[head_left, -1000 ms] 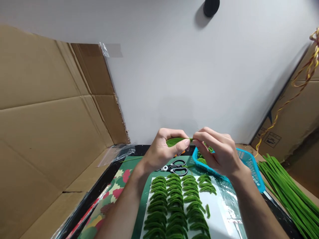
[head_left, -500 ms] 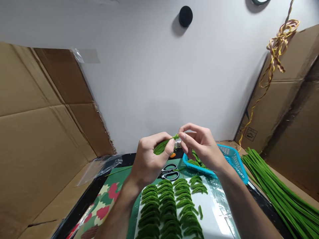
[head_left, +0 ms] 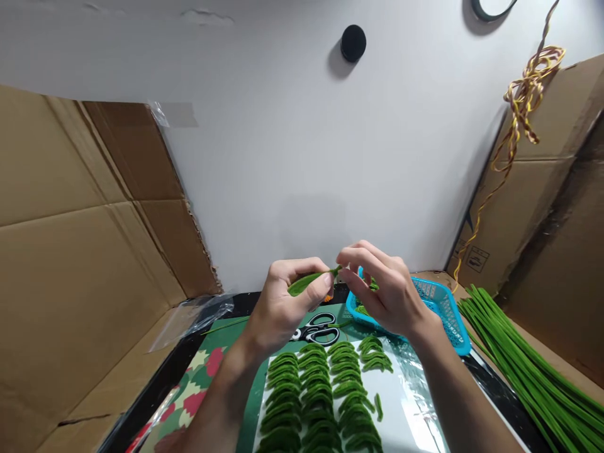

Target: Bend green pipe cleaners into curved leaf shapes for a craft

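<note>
My left hand [head_left: 287, 299] pinches a green pipe cleaner leaf [head_left: 302, 285] between thumb and forefinger, its wider part lying inside the curl of the hand. My right hand [head_left: 384, 286] closes its thumb and fingertips on the leaf's narrow twisted end, just right of the left thumb. Below the hands, a white sheet [head_left: 401, 402] carries columns of curved green pipe cleaner pieces [head_left: 316, 390]. One short green piece [head_left: 378, 407] lies apart on that sheet. Black-handled scissors [head_left: 323, 329] rest on the green mat behind it, partly hidden by the left hand.
Right of centre stands a blue plastic basket [head_left: 455, 324] holding green pieces. A bundle of long green pipe cleaners [head_left: 533, 358] lies at the far right. Cardboard walls [head_left: 70, 264] flank the table, and a clear plastic bag [head_left: 189, 324] is at the left. A yellow-brown cord [head_left: 526, 94] hangs at right.
The view has swung to the right. Midway, my right hand turned at the leaf's end with its thumb upward; now its fingers lie over the top again. The left hand keeps its pinch.
</note>
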`<action>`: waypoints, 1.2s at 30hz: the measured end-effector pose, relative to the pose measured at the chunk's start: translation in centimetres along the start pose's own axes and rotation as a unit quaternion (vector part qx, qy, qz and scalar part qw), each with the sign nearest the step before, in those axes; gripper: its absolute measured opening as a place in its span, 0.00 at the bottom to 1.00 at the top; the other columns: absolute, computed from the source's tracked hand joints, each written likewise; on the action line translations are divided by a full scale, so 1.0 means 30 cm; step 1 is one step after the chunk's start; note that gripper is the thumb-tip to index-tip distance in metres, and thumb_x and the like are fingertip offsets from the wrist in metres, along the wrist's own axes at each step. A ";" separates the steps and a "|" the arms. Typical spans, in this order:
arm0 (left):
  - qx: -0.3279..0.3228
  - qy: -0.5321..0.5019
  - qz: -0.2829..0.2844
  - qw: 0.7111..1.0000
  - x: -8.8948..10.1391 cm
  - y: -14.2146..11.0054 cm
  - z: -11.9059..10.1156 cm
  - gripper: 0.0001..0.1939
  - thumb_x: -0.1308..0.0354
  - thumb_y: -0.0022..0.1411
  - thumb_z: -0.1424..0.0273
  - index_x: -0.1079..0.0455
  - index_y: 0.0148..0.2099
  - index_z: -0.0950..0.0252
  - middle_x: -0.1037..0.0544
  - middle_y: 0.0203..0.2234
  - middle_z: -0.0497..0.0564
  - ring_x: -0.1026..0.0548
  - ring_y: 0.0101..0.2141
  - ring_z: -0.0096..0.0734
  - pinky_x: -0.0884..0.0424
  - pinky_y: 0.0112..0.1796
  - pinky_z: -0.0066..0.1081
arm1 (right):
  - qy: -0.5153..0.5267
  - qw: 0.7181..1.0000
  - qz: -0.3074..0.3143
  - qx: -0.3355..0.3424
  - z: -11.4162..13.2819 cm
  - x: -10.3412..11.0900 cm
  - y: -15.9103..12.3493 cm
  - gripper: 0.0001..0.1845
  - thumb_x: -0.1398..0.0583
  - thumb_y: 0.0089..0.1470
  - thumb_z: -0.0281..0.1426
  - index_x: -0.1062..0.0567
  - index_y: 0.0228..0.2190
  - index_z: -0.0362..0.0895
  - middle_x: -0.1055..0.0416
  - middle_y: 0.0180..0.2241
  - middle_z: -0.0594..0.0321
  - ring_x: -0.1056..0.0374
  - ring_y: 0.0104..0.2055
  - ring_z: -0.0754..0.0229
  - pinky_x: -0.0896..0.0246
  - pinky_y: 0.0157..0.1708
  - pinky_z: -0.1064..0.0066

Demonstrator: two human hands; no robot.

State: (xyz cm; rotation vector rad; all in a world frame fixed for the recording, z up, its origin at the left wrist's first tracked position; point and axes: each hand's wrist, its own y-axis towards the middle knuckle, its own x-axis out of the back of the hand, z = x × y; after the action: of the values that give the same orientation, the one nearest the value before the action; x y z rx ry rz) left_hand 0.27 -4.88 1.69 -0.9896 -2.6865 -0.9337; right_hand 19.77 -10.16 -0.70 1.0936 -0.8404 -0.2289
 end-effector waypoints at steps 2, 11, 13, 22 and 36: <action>-0.011 0.041 0.001 0.999 0.002 -0.002 -0.015 0.15 0.40 0.69 0.67 0.28 0.29 0.66 0.32 0.22 0.44 0.37 0.25 0.23 0.41 0.27 0.27 | -0.017 1.000 0.003 0.015 0.007 0.010 0.000 0.07 0.46 0.71 0.29 0.28 0.44 0.46 0.29 0.38 0.60 0.38 0.31 0.64 0.44 0.29 0.69; -0.133 0.192 0.011 0.972 0.003 -0.018 -0.032 0.09 0.43 0.71 0.74 0.26 0.36 0.65 0.31 0.25 0.45 0.35 0.25 0.23 0.39 0.26 0.26 | 0.196 0.974 -0.012 -0.111 0.057 0.009 0.006 0.12 0.41 0.66 0.29 0.29 0.28 0.45 0.40 0.22 0.70 0.47 0.23 0.68 0.50 0.23 0.71; -0.223 0.283 -0.003 0.933 -0.004 -0.015 -0.020 0.08 0.44 0.71 0.77 0.26 0.38 0.65 0.31 0.26 0.46 0.36 0.26 0.25 0.38 0.27 0.27 | 0.331 0.917 0.009 -0.222 0.057 0.011 0.012 0.17 0.38 0.64 0.35 0.30 0.24 0.45 0.43 0.19 0.72 0.51 0.19 0.69 0.55 0.18 0.72; -0.209 0.259 -0.003 0.943 -0.042 0.001 0.040 0.09 0.49 0.76 0.72 0.28 0.45 0.64 0.27 0.31 0.49 0.31 0.32 0.28 0.32 0.35 0.30 | 0.378 0.880 0.037 -0.285 0.026 0.040 0.011 0.21 0.34 0.61 0.44 0.32 0.24 0.46 0.45 0.19 0.73 0.53 0.19 0.70 0.57 0.16 0.73; 0.113 -0.294 0.073 0.946 -0.120 0.032 0.097 0.21 0.33 0.63 0.53 0.33 0.35 0.65 0.38 0.27 0.44 0.46 0.23 0.20 0.49 0.23 0.27 | 0.068 0.992 0.042 -0.094 -0.032 0.056 -0.030 0.11 0.43 0.68 0.30 0.31 0.30 0.46 0.38 0.24 0.69 0.45 0.25 0.66 0.47 0.26 0.69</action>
State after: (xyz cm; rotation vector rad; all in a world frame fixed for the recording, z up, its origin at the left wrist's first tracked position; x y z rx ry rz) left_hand 3.92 -4.53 -1.30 -1.5864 -3.0184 -0.3142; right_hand 21.77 -10.84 -0.85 0.8852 -0.7267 -0.1579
